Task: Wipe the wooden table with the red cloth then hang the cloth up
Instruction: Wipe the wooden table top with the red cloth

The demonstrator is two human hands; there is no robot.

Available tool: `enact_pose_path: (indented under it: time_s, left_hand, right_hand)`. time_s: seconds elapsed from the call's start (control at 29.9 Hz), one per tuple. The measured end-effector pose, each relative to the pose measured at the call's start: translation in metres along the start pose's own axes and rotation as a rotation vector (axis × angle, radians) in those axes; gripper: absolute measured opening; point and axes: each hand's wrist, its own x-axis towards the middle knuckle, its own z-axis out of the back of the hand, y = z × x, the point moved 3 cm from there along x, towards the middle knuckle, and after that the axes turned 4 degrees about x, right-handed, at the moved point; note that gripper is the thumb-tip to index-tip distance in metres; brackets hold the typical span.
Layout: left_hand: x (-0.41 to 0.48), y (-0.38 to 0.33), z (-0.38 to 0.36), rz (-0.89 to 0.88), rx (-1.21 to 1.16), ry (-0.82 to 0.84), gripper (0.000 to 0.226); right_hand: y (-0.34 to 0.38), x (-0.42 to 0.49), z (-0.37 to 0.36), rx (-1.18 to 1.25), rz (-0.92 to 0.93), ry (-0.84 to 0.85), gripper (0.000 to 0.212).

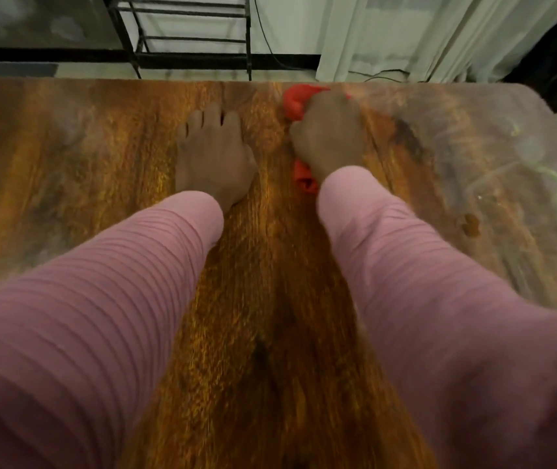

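Red cloth (299,106) bunched in right hand (329,137) grip, on wooden table (101,147), left hand (212,157) flat, fingers spread

Right hand (327,137) grips red cloth (295,103) on wooden table (101,137); left hand (212,157) rests flat.

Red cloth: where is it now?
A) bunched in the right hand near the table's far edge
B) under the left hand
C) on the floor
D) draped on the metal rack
A: the right hand grips the red cloth on the wooden table close to its far edge, while the left hand rests flat on bare wood beside it.
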Motion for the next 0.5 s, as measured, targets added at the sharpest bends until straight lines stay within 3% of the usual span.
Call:
enact_pose_path:
  time_s: [0.13, 0.2, 0.3, 0.4, 0.5]
  left_hand:
    - [0.001, 0.004, -0.003, 0.024, -0.024, 0.022, 0.038]
    - [0.002, 0.008, -0.003, 0.011, -0.006, 0.030, 0.040]
    - [-0.002, 0.006, -0.003, -0.008, -0.008, 0.046, 0.040]
    - [-0.001, 0.006, -0.009, 0.014, 0.036, 0.040, 0.038]
    - [-0.001, 0.004, -0.004, -0.002, 0.020, 0.029, 0.037]
  right_hand:
    - [0.012, -0.001, -0.009, 0.076, 0.146, 0.158, 0.028]
    - [-0.018, 0.009, 0.005, 0.080, 0.058, 0.138, 0.028]
    - [-0.041, 0.028, 0.016, 0.146, -0.130, -0.026, 0.032]
    - [0.030, 0.037, -0.026, 0.127, 0.143, 0.064, 0.034]
    - [0.042, 0.037, -0.027, 0.077, 0.256, 0.191, 0.034]
